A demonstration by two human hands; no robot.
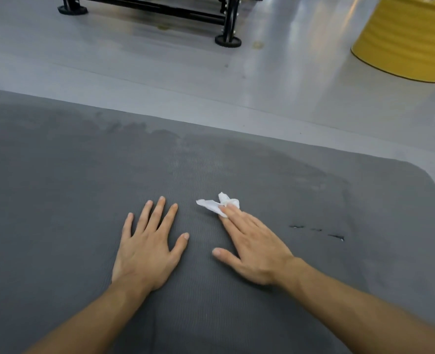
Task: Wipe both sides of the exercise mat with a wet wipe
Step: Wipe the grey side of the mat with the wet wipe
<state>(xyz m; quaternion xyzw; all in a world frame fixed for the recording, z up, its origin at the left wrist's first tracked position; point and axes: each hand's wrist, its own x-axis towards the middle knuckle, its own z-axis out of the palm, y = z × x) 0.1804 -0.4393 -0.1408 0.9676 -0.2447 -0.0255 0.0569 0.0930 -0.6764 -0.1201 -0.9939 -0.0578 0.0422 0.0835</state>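
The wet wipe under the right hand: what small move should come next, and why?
Probably slide the right hand with the wipe sideways to the right, towards the small dark marks on the mat. Its straight fingers press the wipe flat, the left hand lies flat and seems to steady the mat, and those marks look not yet wiped.

— Any writing here that can be read?
— None. The yellow drum (pixel 405 39) at the far right has dark marks near its upper edge, but the frame cuts them off. They are too blurred to tell whether they are letters or numbers.
— And the grey mat (pixel 83 200)?
— It has no print that can be read either.
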